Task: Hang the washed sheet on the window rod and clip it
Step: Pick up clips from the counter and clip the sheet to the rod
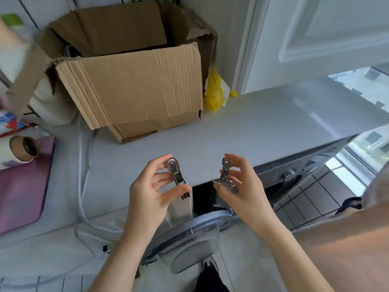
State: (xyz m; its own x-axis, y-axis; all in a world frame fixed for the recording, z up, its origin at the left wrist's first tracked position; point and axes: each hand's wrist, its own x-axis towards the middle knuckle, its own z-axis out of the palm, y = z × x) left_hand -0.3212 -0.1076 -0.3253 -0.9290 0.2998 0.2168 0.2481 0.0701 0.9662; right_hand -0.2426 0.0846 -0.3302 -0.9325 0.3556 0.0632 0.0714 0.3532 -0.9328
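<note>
My left hand (150,192) pinches a shiny metal clip (176,174) between thumb and fingers, its rounded end pointing up. My right hand (242,186) grips a second metal clip (224,172), which stands upright with its flat tab on top. Both hands hover above the front edge of a white washing machine top (242,127), a short gap between them. No sheet and no window rod are in view.
A large open cardboard box (130,81) stands on the machine top at the back, a yellow bag (214,93) to its right. The machine's round door (189,237) hangs open below my hands. A purple mat (21,186) and a roll lie left; a window is right.
</note>
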